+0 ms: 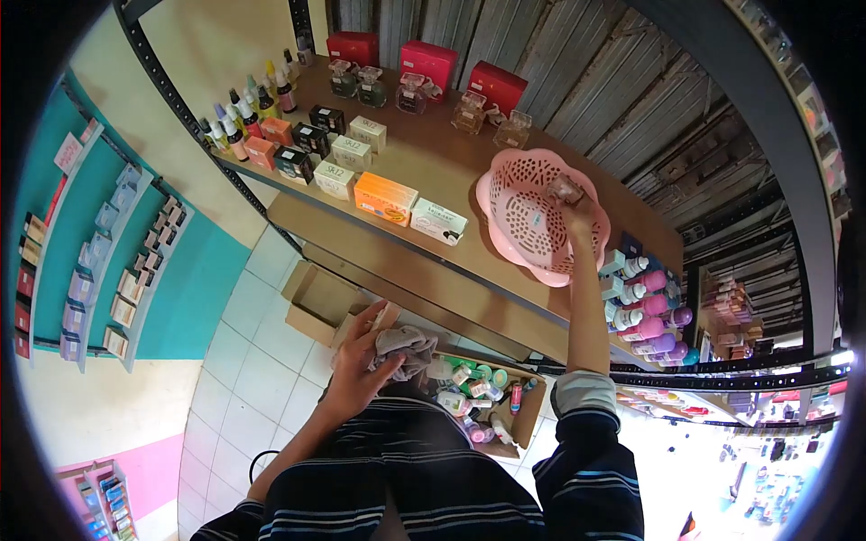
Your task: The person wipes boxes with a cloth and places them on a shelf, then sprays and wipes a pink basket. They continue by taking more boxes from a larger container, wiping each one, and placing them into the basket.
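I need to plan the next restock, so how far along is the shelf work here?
Done: boxes and glass bottles already stand in rows on the wooden shelf. In hand: the right hand reaches up at the pink basket and seems to hold a small glass bottle; the left hand grips a grey cloth. Left: the cardboard box below holds many small bottles.

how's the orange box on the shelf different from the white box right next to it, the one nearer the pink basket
The orange box is bright orange all over; the white box is white with a dark patch at one end. The orange box looks slightly bulkier. The white box lies closer to the pink basket. Both are long cartons lying flat near the front edge of the wooden shelf.
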